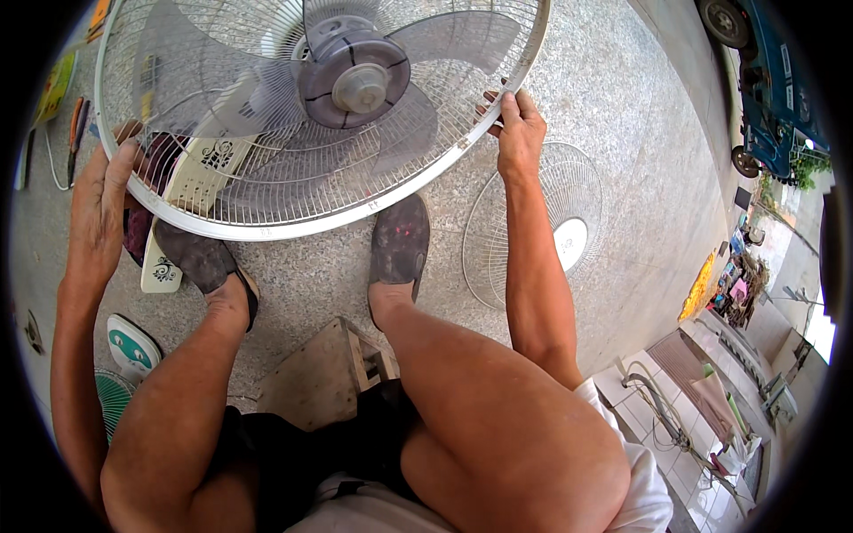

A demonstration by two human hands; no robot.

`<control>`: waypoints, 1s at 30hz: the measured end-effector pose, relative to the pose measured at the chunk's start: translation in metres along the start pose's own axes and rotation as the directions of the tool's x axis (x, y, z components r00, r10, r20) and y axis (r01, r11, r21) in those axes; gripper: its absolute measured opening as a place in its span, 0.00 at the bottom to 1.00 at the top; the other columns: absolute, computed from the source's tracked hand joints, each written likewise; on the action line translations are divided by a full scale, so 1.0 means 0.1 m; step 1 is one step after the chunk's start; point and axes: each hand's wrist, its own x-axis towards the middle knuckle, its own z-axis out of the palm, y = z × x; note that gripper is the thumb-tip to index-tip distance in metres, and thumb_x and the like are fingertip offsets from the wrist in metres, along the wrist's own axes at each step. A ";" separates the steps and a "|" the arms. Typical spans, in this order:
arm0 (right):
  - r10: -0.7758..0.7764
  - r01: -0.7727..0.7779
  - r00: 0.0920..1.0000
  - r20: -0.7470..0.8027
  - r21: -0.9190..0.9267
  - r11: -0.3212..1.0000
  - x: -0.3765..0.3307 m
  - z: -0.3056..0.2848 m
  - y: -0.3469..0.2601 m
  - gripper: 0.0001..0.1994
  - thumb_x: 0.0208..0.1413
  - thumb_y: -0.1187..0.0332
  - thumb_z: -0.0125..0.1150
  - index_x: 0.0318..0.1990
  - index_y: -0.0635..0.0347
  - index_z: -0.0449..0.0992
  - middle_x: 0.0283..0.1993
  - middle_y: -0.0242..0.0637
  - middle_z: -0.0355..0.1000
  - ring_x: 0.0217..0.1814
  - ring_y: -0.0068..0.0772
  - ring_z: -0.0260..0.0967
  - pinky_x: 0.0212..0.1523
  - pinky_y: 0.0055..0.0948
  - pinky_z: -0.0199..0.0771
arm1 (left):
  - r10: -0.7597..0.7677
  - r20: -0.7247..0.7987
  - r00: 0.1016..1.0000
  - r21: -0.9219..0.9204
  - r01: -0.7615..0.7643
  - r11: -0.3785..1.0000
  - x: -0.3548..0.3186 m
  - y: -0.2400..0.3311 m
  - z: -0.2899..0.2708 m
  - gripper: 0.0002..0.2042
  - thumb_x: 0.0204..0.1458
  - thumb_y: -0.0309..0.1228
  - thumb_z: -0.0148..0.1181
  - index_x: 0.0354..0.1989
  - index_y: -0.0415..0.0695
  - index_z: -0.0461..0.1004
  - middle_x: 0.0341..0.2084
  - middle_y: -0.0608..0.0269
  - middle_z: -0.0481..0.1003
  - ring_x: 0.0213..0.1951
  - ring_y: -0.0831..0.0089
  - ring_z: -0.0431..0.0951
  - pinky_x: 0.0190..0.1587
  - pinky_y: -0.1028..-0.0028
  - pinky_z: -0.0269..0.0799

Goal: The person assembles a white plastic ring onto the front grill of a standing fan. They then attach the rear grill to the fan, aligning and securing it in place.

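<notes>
Footwear: left shoe point(191, 253) and right shoe point(400, 244), matching, dark grey-brown, low-cut, with rounded closed toes and mottled uppers; small pinkish-red spots on the right one. Shorts point(311, 444): black, leaving knees and shins bare. Shirt point(382, 518): whitish, small dark patch at the front; white sleeve point(649, 489) on the right arm. Left hand point(99, 195), right hand point(521, 133): ungloved. Forearms: bare.
</notes>
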 end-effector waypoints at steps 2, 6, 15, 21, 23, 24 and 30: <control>0.008 -0.009 1.000 0.006 0.009 1.000 -0.02 0.01 -0.02 0.17 0.64 0.68 0.47 0.56 0.70 0.67 0.43 0.46 0.75 0.37 0.35 0.77 0.34 0.29 0.79 | -0.001 0.004 1.000 0.008 0.001 1.000 0.00 0.01 -0.01 0.27 0.63 0.47 0.42 0.57 0.35 0.66 0.32 0.62 0.70 0.33 0.78 0.69 0.37 0.78 0.68; 0.019 -0.019 1.000 0.001 0.044 0.999 -0.10 -0.01 -0.12 0.15 0.63 0.69 0.47 0.52 0.70 0.70 0.41 0.43 0.75 0.37 0.32 0.75 0.36 0.28 0.78 | 0.008 -0.017 1.000 -0.015 -0.008 1.000 0.02 0.01 0.03 0.28 0.63 0.49 0.42 0.58 0.35 0.66 0.31 0.63 0.69 0.32 0.78 0.69 0.36 0.79 0.67; 0.027 -0.028 0.999 0.046 0.016 0.999 -0.09 -0.04 -0.10 0.18 0.64 0.68 0.46 0.57 0.70 0.66 0.46 0.48 0.74 0.41 0.37 0.77 0.38 0.28 0.80 | -0.008 -0.002 1.000 -0.004 0.008 1.000 0.01 0.02 0.01 0.28 0.63 0.49 0.42 0.58 0.35 0.65 0.31 0.61 0.69 0.32 0.76 0.70 0.34 0.77 0.69; 0.021 -0.018 0.995 0.098 -0.034 0.999 -0.10 0.01 -0.04 0.19 0.64 0.68 0.45 0.58 0.70 0.63 0.48 0.49 0.73 0.44 0.39 0.76 0.44 0.31 0.79 | 0.022 -0.009 1.000 -0.010 -0.022 1.000 -0.04 0.07 -0.06 0.26 0.63 0.48 0.43 0.53 0.36 0.69 0.28 0.63 0.70 0.31 0.77 0.70 0.35 0.77 0.68; 0.021 -0.011 0.992 0.124 -0.081 0.997 -0.14 -0.01 0.02 0.19 0.64 0.69 0.45 0.59 0.71 0.62 0.49 0.50 0.73 0.46 0.39 0.75 0.46 0.32 0.78 | 0.069 0.018 0.997 -0.010 -0.069 0.998 -0.01 -0.04 -0.05 0.24 0.63 0.47 0.44 0.50 0.36 0.70 0.28 0.64 0.70 0.31 0.78 0.69 0.37 0.77 0.67; 0.043 -0.033 0.991 0.126 -0.078 0.996 -0.18 0.01 0.04 0.19 0.64 0.69 0.44 0.59 0.71 0.61 0.50 0.51 0.72 0.48 0.41 0.75 0.47 0.33 0.77 | 0.067 0.012 0.998 -0.091 -0.065 0.994 -0.03 0.02 -0.02 0.20 0.62 0.45 0.46 0.46 0.39 0.72 0.27 0.66 0.70 0.31 0.79 0.68 0.38 0.78 0.66; 0.115 -0.110 0.987 0.110 -0.048 0.993 -0.35 0.05 0.11 0.20 0.63 0.69 0.48 0.58 0.75 0.60 0.49 0.53 0.71 0.47 0.40 0.74 0.46 0.31 0.79 | -0.081 0.102 0.992 -0.174 0.098 0.980 -0.26 -0.16 0.32 0.20 0.58 0.40 0.54 0.51 0.37 0.68 0.32 0.59 0.76 0.31 0.77 0.75 0.30 0.76 0.73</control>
